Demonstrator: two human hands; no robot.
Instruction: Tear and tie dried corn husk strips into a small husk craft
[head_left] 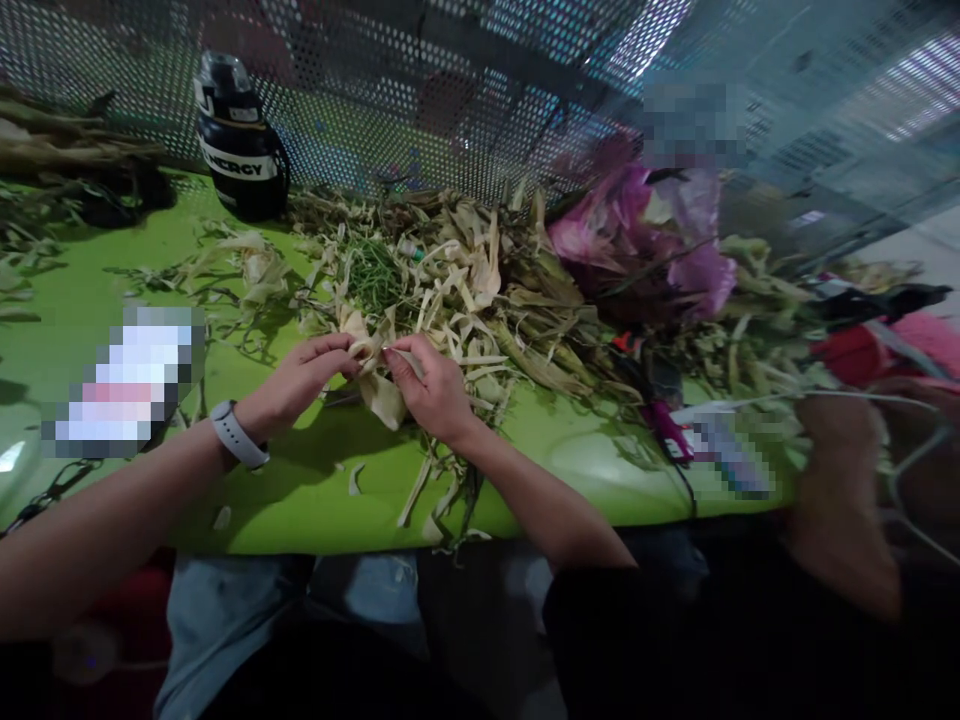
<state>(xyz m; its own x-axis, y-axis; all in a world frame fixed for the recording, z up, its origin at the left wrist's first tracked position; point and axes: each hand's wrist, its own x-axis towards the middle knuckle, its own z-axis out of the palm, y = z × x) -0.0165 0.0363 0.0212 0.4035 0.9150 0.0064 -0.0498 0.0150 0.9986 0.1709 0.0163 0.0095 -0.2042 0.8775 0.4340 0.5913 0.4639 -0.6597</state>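
Both hands meet over the near edge of a pile of dried leaf strips [450,270] on the green table [300,500]. My left hand [315,370], with a pale watch band at the wrist, pinches the left side of a pale, curled husk piece [382,398]. At its upper right, my right hand [431,385] has thumb and forefinger pressed together on the same piece. The husk's broad lower end hangs down between the hands. Just beyond them lies a small heap of thin green strips [373,272].
A black bottle [240,150] stands at the back left, against a perforated metal panel [360,90]. A blurred phone [127,380] lies left. Pink plastic bags [637,230] sit at back right. Another person's arm [840,490] is at the right.
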